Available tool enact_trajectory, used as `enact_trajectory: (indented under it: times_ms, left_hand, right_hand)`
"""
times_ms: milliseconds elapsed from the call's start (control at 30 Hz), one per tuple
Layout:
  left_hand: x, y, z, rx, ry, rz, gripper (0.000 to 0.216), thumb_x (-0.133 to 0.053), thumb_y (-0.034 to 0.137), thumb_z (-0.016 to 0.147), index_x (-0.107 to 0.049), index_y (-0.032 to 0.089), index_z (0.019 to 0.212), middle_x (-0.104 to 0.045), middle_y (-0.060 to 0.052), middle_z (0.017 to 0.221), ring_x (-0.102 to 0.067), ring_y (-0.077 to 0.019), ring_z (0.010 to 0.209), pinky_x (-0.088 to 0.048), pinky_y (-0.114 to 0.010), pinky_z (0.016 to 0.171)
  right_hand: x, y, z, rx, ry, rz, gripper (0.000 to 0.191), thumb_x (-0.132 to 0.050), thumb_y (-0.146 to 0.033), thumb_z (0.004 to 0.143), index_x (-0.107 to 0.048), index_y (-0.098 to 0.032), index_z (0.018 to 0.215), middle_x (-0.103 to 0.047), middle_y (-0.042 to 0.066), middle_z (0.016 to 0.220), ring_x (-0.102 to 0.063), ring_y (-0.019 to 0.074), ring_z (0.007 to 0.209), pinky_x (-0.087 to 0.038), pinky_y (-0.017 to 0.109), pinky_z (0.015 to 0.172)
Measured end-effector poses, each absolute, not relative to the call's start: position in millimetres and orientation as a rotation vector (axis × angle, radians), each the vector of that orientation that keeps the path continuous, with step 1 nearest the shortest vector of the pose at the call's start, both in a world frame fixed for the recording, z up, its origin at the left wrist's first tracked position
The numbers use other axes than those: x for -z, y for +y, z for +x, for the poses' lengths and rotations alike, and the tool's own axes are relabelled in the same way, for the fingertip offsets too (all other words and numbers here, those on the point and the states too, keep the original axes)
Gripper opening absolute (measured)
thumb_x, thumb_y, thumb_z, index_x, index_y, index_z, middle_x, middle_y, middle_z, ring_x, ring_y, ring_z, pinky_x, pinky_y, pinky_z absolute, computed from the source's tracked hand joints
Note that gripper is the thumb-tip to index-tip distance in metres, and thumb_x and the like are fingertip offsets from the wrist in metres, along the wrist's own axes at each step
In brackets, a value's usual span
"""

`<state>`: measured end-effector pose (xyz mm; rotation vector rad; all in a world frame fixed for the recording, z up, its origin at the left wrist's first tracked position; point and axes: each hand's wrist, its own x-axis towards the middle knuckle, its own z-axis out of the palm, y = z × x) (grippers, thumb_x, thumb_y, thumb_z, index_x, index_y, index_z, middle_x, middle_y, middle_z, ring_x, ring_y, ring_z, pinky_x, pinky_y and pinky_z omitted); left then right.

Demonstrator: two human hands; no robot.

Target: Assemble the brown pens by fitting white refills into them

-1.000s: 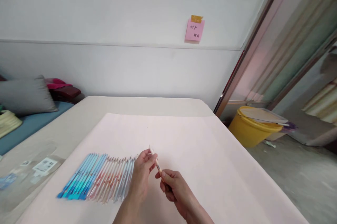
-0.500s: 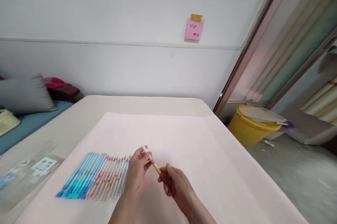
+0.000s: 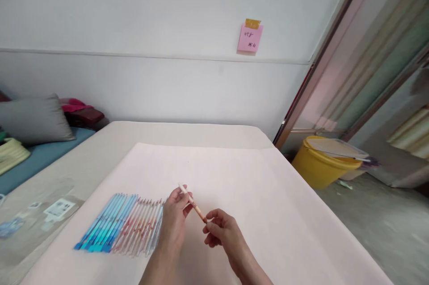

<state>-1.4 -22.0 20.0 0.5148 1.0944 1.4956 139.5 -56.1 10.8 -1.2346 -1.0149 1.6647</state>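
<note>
Both my hands hold one thin pen (image 3: 193,204) above a pale pink sheet (image 3: 234,186) on the table. My left hand (image 3: 174,220) pinches the pen's white upper end. My right hand (image 3: 221,233) pinches its orange lower tip with thumb and forefinger. The pen slants from upper left to lower right. Just left of my left hand lies a neat row of several pens (image 3: 120,229), blue ones on the left and clear reddish ones on the right.
A clear plastic wrapper with a label (image 3: 50,211) lies on the beige table at left. Beyond it are a grey pillow (image 3: 33,119) and blue bedding. A yellow bucket (image 3: 321,164) stands on the floor at right. A pink sticky note (image 3: 250,38) hangs on the wall.
The pen has tilted flatter between my hands. My right hand slid from gripping the lower shaft to pinching only the orange tip, and my left hand shifted slightly left.
</note>
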Motion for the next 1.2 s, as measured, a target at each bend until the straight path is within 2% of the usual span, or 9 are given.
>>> enact_trajectory:
  times_ms: [133,233,333,467,633,967,1200]
  left_hand:
    - [-19,-22,0,-1.479,1.091,0.526,0.034,-0.065,0.028,0.067,-0.061,0.015,0.098,-0.058,-0.007,0.081,-0.055,-0.0147,0.076,-0.048,-0.033,0.074]
    - [-20,-22,1,-1.484,1.095,0.532,0.034,-0.065,0.028,0.067,-0.061,0.015,0.098,-0.058,-0.006,0.08,-0.056,-0.015,0.076,-0.047,-0.034,0.075]
    - [-21,-22,1,-1.485,1.093,0.555,0.033,-0.064,0.028,0.068,-0.061,0.016,0.099,-0.058,-0.005,0.081,-0.055,-0.0142,0.075,-0.047,-0.034,0.075]
    - [-23,-24,2,-1.458,1.075,0.631,0.031,-0.062,0.031,0.069,-0.061,0.017,0.097,-0.056,-0.003,0.077,-0.053,-0.0123,0.071,-0.048,-0.033,0.075]
    - [-23,-26,5,-1.438,1.064,0.689,0.028,-0.059,0.032,0.072,-0.061,0.017,0.096,-0.054,-0.001,0.074,-0.051,-0.0118,0.069,-0.048,-0.034,0.075]
    - [-21,-25,3,-1.438,1.068,0.648,0.03,-0.06,0.034,0.071,-0.062,0.016,0.095,-0.057,-0.006,0.082,-0.052,-0.0146,0.077,-0.047,-0.035,0.076]
    - [-22,-26,3,-1.377,1.084,0.635,0.03,-0.062,0.031,0.069,-0.062,0.017,0.095,-0.057,-0.006,0.084,-0.054,-0.016,0.08,-0.048,-0.034,0.074]
  right_hand:
    - [-10,-55,140,-1.658,-1.073,-1.251,0.016,-0.048,-0.027,0.075,-0.053,-0.015,0.083,-0.062,0.002,0.068,-0.057,0.0118,0.049,-0.036,0.021,0.043]
    - [-4,-53,139,-1.552,-1.172,-1.333,0.011,-0.053,-0.02,0.067,-0.054,-0.016,0.077,-0.059,-0.001,0.065,-0.053,0.01,0.044,-0.032,0.02,0.039]
    - [4,-51,138,-1.441,-1.193,-1.333,0.012,-0.053,-0.012,0.06,-0.053,-0.016,0.071,-0.054,-0.004,0.057,-0.052,0.0099,0.045,-0.037,0.021,0.041]
    - [5,-51,135,-1.428,-1.119,-1.258,0.014,-0.052,-0.011,0.06,-0.052,-0.017,0.072,-0.053,-0.004,0.059,-0.053,0.0115,0.048,-0.041,0.023,0.043]
    - [1,-52,134,-1.436,-1.066,-1.244,0.014,-0.054,-0.012,0.058,-0.051,-0.017,0.071,-0.054,-0.004,0.061,-0.053,0.0112,0.046,-0.041,0.023,0.041]
    - [3,-49,136,-1.524,-1.134,-1.294,0.017,-0.056,-0.013,0.055,-0.052,-0.016,0.071,-0.055,-0.004,0.061,-0.052,0.0106,0.045,-0.038,0.021,0.039]
    - [0,-52,140,-1.28,-1.366,-1.426,0.007,-0.057,-0.018,0.064,-0.057,-0.018,0.071,-0.058,-0.004,0.062,-0.045,0.0071,0.046,-0.036,0.02,0.044]
